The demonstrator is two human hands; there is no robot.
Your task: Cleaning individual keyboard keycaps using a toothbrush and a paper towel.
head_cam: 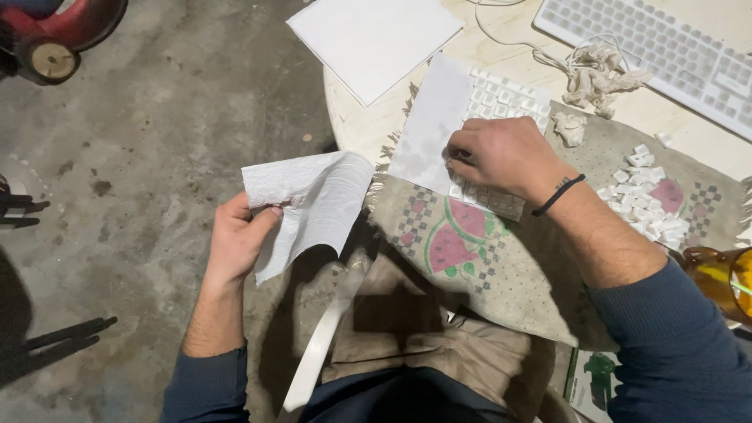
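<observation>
My left hand (235, 239) holds a white paper towel (313, 204) out past the table's edge, above the concrete floor. My right hand (501, 157) rests with its fingers curled on a group of white keycaps (501, 98) laid in rows on a white sheet (431, 125). The sheet lies on a beige fringed cloth (509, 258) printed with watermelon slices. A black band circles my right wrist. To the right, a loose pile of white keycaps (646, 204) sits on the same cloth.
A white keyboard (666, 47) with its cord lies at the table's far right, crumpled tissue (599, 78) beside it. A white board (372, 39) overhangs the round table's edge. An amber glass (717, 278) stands at right. A red wheeled object (55, 35) sits on the floor.
</observation>
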